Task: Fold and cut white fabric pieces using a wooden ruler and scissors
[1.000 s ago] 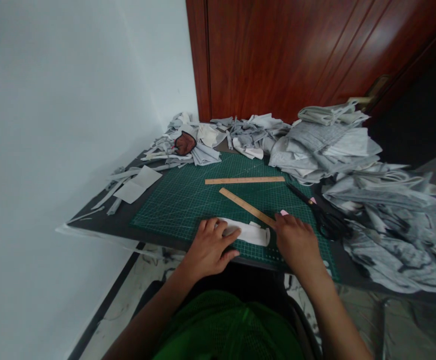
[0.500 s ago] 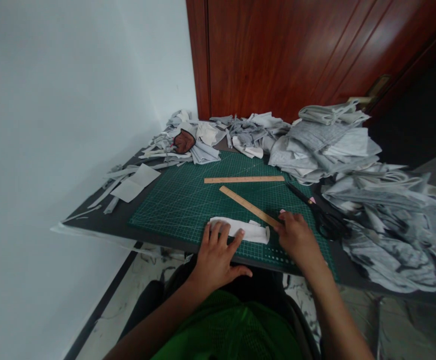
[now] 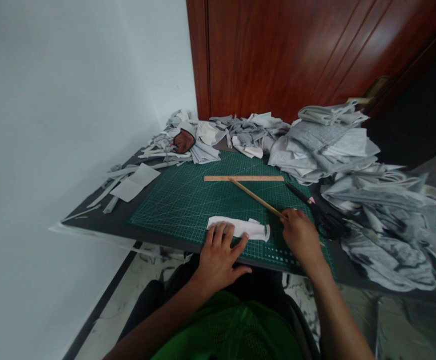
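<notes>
Fingers spread, my left hand (image 3: pixel 221 252) rests on the near edge of a narrow white fabric strip (image 3: pixel 240 226). The strip lies flat on a green cutting mat (image 3: pixel 172 205), and a thin loose sliver sits at its right end. My right hand (image 3: pixel 301 236) is closed around a wooden ruler (image 3: pixel 257 198), which slants away to the upper left, turned nearly on edge. A short end of it shows to the right of the hand. Beyond its far tip, a second wooden ruler (image 3: pixel 244 178) lies across the mat.
Black scissors (image 3: pixel 323 217) lie right of my right hand. Grey and white fabric is heaped along the right (image 3: pixel 386 210). Scraps (image 3: pixel 259 130) line the back by the door, with a brown piece (image 3: pixel 183 141) among them. Pale sheets (image 3: pixel 135 182) lie at the left.
My right hand has shifted slightly right, and the ruler in it has moved up and right and turned onto its edge. My left hand has barely moved on the strip.
</notes>
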### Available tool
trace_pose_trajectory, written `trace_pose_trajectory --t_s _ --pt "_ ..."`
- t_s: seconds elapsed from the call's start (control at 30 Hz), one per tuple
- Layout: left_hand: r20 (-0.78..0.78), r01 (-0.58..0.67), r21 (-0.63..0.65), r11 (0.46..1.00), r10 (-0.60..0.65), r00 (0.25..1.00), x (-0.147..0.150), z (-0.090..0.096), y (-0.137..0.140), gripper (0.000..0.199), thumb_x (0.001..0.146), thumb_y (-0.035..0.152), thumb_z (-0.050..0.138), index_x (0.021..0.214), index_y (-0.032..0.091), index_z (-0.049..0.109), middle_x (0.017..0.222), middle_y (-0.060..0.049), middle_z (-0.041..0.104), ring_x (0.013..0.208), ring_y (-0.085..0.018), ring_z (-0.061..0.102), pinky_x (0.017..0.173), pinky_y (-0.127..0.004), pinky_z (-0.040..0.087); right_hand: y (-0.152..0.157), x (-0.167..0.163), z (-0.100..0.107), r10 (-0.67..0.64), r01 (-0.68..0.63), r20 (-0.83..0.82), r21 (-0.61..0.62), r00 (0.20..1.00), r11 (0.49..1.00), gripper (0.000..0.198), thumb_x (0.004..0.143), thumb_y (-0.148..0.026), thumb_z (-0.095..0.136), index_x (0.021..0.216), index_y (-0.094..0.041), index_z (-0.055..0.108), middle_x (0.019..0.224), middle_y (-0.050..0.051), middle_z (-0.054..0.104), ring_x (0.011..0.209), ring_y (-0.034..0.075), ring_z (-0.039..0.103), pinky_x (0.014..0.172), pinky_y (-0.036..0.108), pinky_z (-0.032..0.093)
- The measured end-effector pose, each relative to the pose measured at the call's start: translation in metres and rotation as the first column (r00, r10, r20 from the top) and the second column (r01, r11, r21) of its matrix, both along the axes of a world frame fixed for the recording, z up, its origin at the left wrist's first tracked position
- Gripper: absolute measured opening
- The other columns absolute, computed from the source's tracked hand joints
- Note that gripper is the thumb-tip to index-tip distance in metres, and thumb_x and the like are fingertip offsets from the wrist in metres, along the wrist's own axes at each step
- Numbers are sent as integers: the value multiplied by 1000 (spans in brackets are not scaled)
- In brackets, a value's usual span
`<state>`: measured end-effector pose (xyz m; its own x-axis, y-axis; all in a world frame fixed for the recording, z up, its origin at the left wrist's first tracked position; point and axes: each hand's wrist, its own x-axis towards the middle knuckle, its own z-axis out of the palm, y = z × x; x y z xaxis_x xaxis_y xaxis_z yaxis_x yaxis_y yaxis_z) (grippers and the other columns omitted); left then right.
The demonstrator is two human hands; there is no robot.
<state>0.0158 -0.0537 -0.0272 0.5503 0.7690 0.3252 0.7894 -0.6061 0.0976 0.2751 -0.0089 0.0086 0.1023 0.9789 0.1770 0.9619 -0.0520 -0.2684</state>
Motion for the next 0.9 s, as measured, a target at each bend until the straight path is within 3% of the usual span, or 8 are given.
trace_pose_trajectory --t_s 0.17,0.3,0.4,0.57,0.73,0.8,0.9 --pt "9 -17 -65 998 18 1000 2 8 -4 93 69 75 78 147 31 52 152 -17 45 144 -46 33 119 -68 21 -12 -13 18 59 -62 -215 -6 975 998 18 102 -28 44 104 -20 60 91 9 71 77 24 66 66 30 39" --pt "37 -7 -77 997 10 999 2 8 -4 97 67 74 81 149 34 50 152 -15 44 144 -46 31 119 -70 20 -15 -28 19 139 -202 -362 -142 922 969 19 94 -41 58 90 -23 56 73 1 66 65 21 63 58 27 37" --pt "34 -9 -75 997 11 999 2 7 -3 99 65 75 81 150 35 49 152 -15 43 145 -46 30 120 -70 18 -12 -30 15 170 -253 -339 -220 925 942 16 88 -37 65 84 -24 57 68 -2 64 63 19 61 58 26 35" --pt "30 -6 -84 996 8 1000 1 8 -4 99 64 74 82 149 35 51 153 -14 42 145 -46 29 120 -70 17 -6 -25 9 161 -258 -341 -260 926 930 14 91 -37 64 87 -24 62 72 -1 68 68 20 64 59 26 35" --pt "67 7 -105 994 1 998 0 12 -4 97 65 75 81 148 34 52 152 -14 43 144 -47 30 119 -72 18 -15 -17 17 111 -137 -86 -408 990 903 13 88 -34 69 88 -24 62 81 3 72 76 22 69 58 26 31" --pt "80 8 -112 994 1 997 1 12 -4 96 67 76 79 148 33 52 152 -15 42 144 -47 30 118 -72 18 -19 -12 22 87 -86 -17 -408 996 909 12 89 -33 69 90 -24 62 80 3 72 73 22 69 57 27 28" --pt "89 -4 -113 994 14 996 5 11 -5 99 67 79 76 151 34 49 153 -16 40 145 -49 28 118 -74 17 -18 -12 24 106 -123 -66 -341 992 932 10 95 -34 62 94 -24 63 80 3 73 71 21 68 57 27 29"
